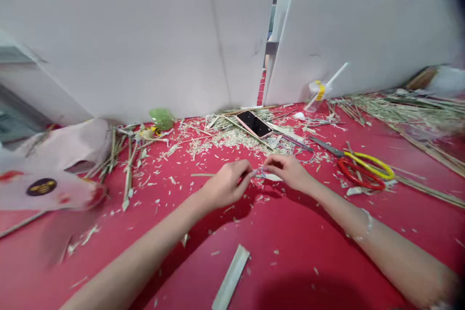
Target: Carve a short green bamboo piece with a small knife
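Note:
Both my hands meet above the middle of the red table [312, 261]. My left hand [227, 183] is closed in a pinch on one end of a small pale strip [267, 175]. My right hand [288, 170] is curled with its fingers closed on the other end of that strip. The strip is thin and partly hidden by my fingers. A thin stick [203, 175] lies on the table just left of my left hand. Pale shavings are scattered under and beyond both hands.
A phone [254, 123] lies on shavings beyond my hands. Scissors with yellow and red handles [363, 168] lie to the right, long stalks [399, 111] behind them. A flat pale slat [231, 277] lies near me. Pink paper [54, 164] sits left; white boards [145, 43] wall the back.

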### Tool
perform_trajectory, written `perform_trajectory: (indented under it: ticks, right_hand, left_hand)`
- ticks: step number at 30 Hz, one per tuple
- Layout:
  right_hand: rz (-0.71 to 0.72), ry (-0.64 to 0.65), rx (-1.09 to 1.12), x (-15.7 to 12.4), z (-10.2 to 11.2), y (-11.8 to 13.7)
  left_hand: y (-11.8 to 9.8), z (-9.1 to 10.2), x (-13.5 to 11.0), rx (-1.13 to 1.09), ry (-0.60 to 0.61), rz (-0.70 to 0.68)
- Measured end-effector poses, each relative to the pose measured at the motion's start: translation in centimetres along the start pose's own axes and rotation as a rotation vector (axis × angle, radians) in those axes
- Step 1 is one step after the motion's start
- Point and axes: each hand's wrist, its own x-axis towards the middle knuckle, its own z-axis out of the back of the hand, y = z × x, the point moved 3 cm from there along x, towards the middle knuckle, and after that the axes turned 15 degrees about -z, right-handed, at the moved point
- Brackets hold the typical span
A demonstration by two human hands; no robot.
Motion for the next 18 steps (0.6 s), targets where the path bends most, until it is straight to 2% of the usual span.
perform_trajectory:
  ticks: [4,8,11,14,18]
  right_hand:
    - [0.074,0.080,-0.129,-0.1,0.0,0.5]
    - [0.187,0.034,-0.382,-0.9,-0.6,1.2]
    - [0.277,-0.005,-0.556,-1.8,-1.4,1.9]
    - [0.346,-0.033,-0.631,-2.7,-2.1,2.7]
    - [0.359,-0.071,-0.631,-3.4,-2.8,3.1]
  left_hand:
    - [0.1,-0.9,-0.2,0.104,0.176,-0.017]
    - [0.2,-1.9,-0.4,0.265,0.372,0.006]
    - [0.3,-2.5,-0.4,0.330,0.460,0.051]
    - [0.4,-2.5,-0.5,0.332,0.422,0.096]
    - [0.9,-2.2,-0.5,0.259,0.250,0.133]
